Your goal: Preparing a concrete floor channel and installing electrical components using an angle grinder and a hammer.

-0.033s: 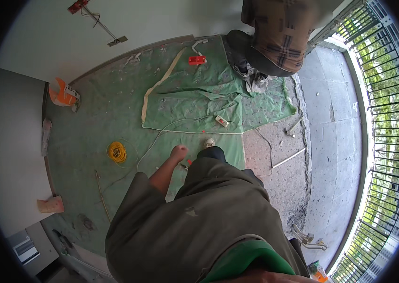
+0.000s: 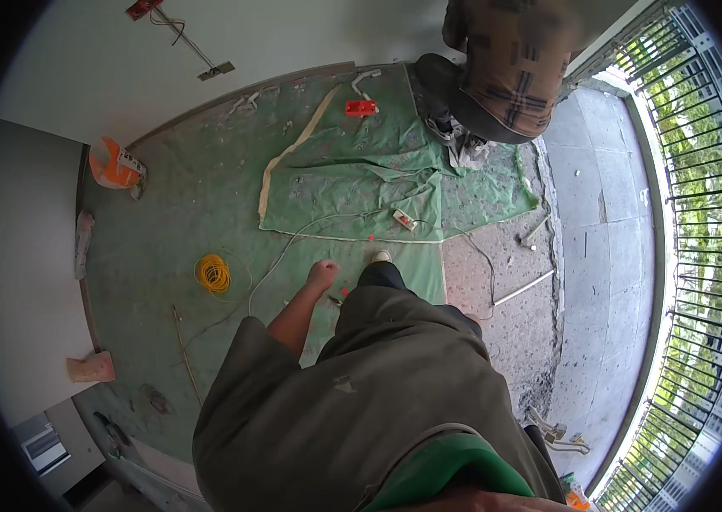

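Note:
My left hand [image 2: 322, 275] hangs at the end of my bare forearm, over the green-covered floor. Its fingers are curled in and I see nothing in it. Just past it on the floor lie a small dark object [image 2: 335, 299] and a few red bits. A coil of yellow wire [image 2: 213, 273] lies to the hand's left. A white cable [image 2: 292, 243] runs past the hand to a white power strip [image 2: 403, 219]. My shoe tip [image 2: 380, 255] shows beside the hand. My right hand is out of sight.
Another person in a plaid shirt [image 2: 510, 68] crouches at the far side on a rumpled green sheet [image 2: 352, 171]. A red box [image 2: 361, 107] lies near them, with an orange container [image 2: 113, 166] by the left wall. A pale rod [image 2: 523, 288] lies on bare concrete. A metal railing [image 2: 706, 213] lines the right.

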`<state>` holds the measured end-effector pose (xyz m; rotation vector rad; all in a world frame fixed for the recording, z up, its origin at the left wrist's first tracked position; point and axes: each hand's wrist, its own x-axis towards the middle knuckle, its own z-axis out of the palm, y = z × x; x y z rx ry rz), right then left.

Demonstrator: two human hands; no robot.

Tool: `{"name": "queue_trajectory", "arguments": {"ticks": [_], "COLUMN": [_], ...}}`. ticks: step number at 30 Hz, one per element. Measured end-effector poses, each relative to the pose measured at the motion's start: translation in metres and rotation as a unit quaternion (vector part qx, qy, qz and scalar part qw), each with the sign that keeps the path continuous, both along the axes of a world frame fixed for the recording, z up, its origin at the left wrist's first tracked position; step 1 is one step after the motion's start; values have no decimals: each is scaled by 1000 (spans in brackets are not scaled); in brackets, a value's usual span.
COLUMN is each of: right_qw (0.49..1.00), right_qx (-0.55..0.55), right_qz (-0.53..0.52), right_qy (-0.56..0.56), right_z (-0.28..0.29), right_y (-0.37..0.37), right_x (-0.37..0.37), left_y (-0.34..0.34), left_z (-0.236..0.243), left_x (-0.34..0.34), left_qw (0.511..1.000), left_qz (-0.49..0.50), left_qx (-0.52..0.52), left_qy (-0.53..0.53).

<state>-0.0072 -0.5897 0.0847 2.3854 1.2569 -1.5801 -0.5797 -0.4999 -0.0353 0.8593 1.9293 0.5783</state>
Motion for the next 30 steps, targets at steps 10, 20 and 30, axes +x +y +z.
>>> {"name": "queue_trajectory", "arguments": {"ticks": [10,20,30], "right_qw": [991,885,970], "right_qx": [-21,67,-205], "right_qz": [129,453,28], "right_qy": [25,90,130], "right_z": [-9,-124,-363], "right_y": [199,445,717], "right_x": [-86,-276,-645], "left_y": [-92,-121,4], "left_z": [-26,0,82], "left_x": [-104,-67,-142], "left_qw": [942,826,895], "left_qz": [268,480,123], "left_qx": [-144,-245,-406], "left_qy": [-141,-163,-136]}}
